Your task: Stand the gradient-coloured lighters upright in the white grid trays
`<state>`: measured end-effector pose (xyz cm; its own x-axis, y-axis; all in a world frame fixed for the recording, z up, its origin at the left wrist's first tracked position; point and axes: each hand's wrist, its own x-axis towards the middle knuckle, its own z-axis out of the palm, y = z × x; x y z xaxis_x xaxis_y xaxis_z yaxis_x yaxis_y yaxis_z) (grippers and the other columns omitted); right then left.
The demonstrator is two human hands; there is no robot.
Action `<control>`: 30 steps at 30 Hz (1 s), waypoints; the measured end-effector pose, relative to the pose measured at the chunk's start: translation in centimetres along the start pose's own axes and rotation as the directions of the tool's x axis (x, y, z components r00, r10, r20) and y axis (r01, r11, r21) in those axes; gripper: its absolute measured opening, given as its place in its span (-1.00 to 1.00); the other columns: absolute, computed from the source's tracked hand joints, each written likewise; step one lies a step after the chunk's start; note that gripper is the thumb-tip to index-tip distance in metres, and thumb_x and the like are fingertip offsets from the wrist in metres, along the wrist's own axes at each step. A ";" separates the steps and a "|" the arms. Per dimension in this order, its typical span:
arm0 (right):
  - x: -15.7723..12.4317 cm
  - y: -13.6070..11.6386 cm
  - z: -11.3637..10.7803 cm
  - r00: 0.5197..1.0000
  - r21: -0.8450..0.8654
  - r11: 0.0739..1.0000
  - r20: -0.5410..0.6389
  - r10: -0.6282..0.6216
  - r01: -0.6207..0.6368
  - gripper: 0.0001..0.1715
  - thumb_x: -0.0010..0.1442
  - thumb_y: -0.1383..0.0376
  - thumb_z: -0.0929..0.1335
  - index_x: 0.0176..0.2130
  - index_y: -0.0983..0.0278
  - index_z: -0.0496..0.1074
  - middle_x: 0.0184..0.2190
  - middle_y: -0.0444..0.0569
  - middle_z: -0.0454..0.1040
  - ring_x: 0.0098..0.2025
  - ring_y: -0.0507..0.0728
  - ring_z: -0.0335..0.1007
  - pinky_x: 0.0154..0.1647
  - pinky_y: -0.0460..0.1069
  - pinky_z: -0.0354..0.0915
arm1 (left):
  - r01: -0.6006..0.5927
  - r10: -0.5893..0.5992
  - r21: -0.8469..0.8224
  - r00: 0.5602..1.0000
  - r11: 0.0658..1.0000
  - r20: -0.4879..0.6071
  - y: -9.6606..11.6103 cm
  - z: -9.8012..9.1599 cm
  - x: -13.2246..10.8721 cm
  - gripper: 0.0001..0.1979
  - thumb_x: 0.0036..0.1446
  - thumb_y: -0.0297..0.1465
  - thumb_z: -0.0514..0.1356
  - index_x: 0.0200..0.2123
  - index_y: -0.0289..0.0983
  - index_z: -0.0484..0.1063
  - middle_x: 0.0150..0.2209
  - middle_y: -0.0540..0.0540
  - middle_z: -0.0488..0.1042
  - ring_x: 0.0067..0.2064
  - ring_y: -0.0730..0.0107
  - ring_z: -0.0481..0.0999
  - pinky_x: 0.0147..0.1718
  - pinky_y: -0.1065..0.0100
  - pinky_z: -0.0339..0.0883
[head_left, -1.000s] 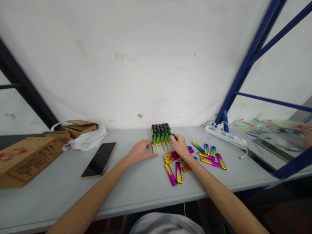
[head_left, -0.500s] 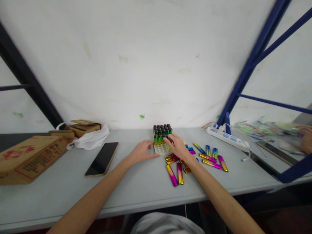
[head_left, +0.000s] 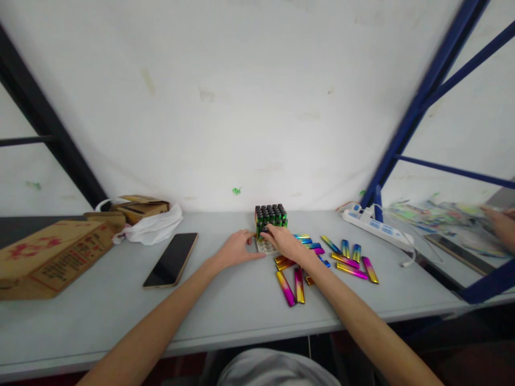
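Note:
Several slim lighters with black tops and shiny green bodies stand upright in rows in a pale tray with round holes. My left hand lies at the tray's near left corner, thumb and forefinger spread, fingertips at its edges. Over the front of the upright rows, my right hand has its fingers closed on a dark-topped lighter, mostly hidden by the fingers. Loose metallic lighters in yellow and magenta and in blue and yellow lie scattered right of the tray, some under my right forearm.
A black-screened phone lies to the left. Beyond it are a cardboard box, a smaller open box and a white plastic bag. A white power strip lies by the blue frame. Another person's hand shows at far right.
My right hand has moved left and slightly nearer, from the right side of the upright lighters to their front, with a dark-topped lighter at its fingertips. My left hand stays at the tray corner.

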<state>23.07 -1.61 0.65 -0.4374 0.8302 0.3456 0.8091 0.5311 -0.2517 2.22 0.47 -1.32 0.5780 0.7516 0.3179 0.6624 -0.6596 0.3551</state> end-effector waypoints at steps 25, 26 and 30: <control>-5.0 10.8 -4.8 0.988 0.157 0.977 0.073 0.136 -0.146 -0.80 0.22 0.22 0.39 -0.25 0.30 0.56 -0.25 0.08 0.59 -0.20 0.18 0.47 -0.09 0.03 0.33 | 0.067 -0.065 -0.019 0.996 0.998 0.062 0.7 -0.9 0.0 -0.44 -0.07 0.15 0.27 -0.34 -0.26 0.40 -0.33 -0.07 0.42 -0.28 0.24 0.40 -0.27 0.30 0.23; -4.9 10.8 -4.7 0.985 0.172 0.971 0.064 0.158 -0.167 -0.81 0.20 0.22 0.40 -0.25 0.31 0.53 -0.27 0.06 0.59 -0.23 0.17 0.47 -0.13 0.03 0.33 | 0.065 -0.064 -0.018 0.996 0.998 0.065 0.7 -0.9 0.0 -0.43 -0.07 0.15 0.26 -0.34 -0.26 0.40 -0.33 -0.07 0.42 -0.28 0.24 0.39 -0.28 0.30 0.23; -5.1 10.6 -4.8 0.976 0.308 0.931 -0.024 0.214 -0.197 -0.77 0.21 0.19 0.39 -0.19 0.29 0.46 -0.31 0.00 0.56 -0.29 0.14 0.48 -0.19 0.03 0.36 | 0.051 -0.050 -0.018 0.997 0.999 0.056 0.5 -0.8 0.0 -0.42 -0.07 0.17 0.26 -0.34 -0.26 0.40 -0.34 -0.06 0.42 -0.29 0.25 0.39 -0.29 0.30 0.22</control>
<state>35.70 -1.01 0.59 -0.2442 0.9204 0.3055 0.7184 0.3832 -0.5805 2.20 0.16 -0.45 0.5695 0.7830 0.2503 0.6827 -0.6201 0.3865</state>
